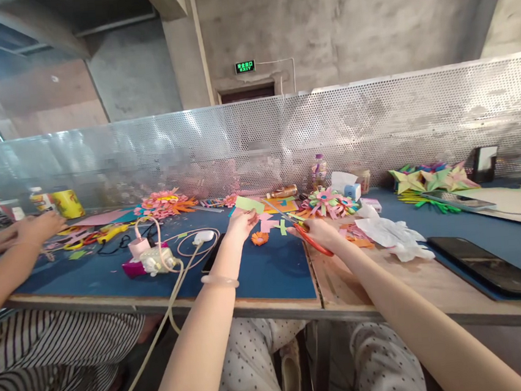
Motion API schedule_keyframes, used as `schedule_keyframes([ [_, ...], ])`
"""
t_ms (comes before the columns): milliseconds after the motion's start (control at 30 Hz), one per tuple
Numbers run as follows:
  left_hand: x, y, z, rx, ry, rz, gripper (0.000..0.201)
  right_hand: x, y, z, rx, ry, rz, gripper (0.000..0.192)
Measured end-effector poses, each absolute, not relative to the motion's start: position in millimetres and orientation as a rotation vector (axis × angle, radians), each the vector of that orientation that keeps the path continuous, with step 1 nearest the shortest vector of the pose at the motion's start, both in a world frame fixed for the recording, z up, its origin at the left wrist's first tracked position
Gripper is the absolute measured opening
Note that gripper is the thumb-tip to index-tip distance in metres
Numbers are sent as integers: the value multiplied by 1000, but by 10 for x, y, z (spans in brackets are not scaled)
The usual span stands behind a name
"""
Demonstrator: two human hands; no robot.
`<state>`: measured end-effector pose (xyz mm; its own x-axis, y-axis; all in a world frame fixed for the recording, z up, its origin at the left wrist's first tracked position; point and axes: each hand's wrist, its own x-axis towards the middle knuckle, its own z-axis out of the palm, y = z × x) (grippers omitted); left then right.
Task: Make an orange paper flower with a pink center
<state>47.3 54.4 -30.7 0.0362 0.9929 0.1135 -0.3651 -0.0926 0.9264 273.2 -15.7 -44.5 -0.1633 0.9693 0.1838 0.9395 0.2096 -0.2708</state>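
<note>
A pale green piece of paper is pinched in my left hand, held up over the blue table. My right hand grips orange-handled scissors, their blades pointing up and left toward the paper. The blades stand apart from the paper. Between my hands lie a small orange paper flower, pink paper pieces and a green paper strip. Behind the scissors sits a cluster of pink and green paper flowers.
At left are a power strip with cables and a co-worker's hands. A crumpled white plastic bag and a black phone lie to the right. Paper stars stand farther back, before a perforated metal screen.
</note>
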Motion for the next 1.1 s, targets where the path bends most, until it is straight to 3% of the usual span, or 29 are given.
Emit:
schedule_keyframes([
  [1100, 563, 369, -232, 1080, 775, 1422, 29, 2713, -192, -443, -1815, -2204, 146, 34],
])
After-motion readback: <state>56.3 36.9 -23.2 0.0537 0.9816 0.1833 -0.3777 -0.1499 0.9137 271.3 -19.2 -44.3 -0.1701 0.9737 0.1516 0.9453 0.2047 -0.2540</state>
